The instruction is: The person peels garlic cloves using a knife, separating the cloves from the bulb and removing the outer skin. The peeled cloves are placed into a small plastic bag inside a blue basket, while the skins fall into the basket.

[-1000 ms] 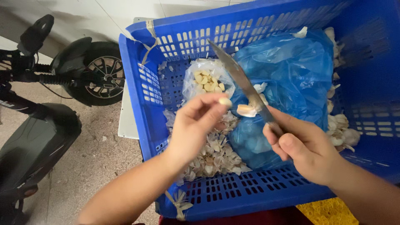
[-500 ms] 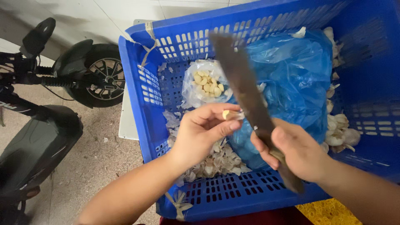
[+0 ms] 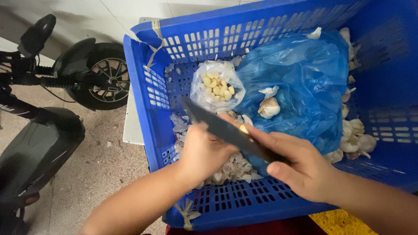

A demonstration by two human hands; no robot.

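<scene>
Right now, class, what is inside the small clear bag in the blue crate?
The small clear bag holds pale yellow peeled garlic cloves, visible through its open top. How deep they go cannot be seen; the crinkled plastic hides the lower part.

Two bare forearms entered from the bottom of the view, each ending in a bare hand. The left hand wore no glove, ring or watch, and its forearm showed no sleeve up to the lower edge of the picture. The right hand was likewise uncovered, with no band at the wrist and no sleeve along the part of the arm in view. The fingers of the right hand had short, plain nails. The edges of both arms were slightly blurred. Nothing else of the person showed.
</scene>
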